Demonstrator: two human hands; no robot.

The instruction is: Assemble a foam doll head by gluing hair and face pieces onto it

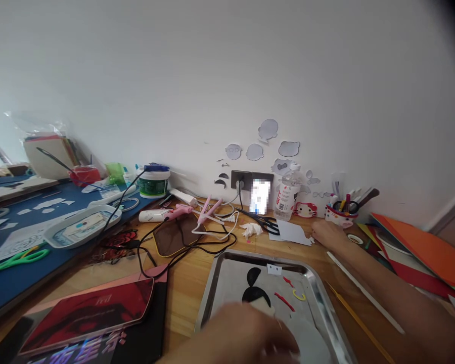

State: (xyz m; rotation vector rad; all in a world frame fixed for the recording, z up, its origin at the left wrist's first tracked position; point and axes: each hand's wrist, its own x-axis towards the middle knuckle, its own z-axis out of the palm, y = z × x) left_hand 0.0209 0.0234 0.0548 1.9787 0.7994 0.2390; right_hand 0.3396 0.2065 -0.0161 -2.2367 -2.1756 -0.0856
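My left hand (246,333) is over the near part of a metal tray (208,298), its fingers curled and blurred; whether they hold anything is hidden. In the tray lie black cut pieces (254,276), a small white piece with two dots (274,269), red strips (284,302) and a yellow curl (299,294). A pale piece (263,305) shows just beyond my left fingers. My right hand (326,232) reaches to the back right, beside white paper (292,232) and below the Hello Kitty pen holder (339,216). Small white bits (311,239) are at its fingertips.
A clear bottle (287,194), a lit phone (260,196) and black scissors (268,224) stand or lie behind the tray. Cables (205,246) and a pink tool (208,211) are left of them. Coloured paper (424,247) lies at right, a red box (91,316) at front left.
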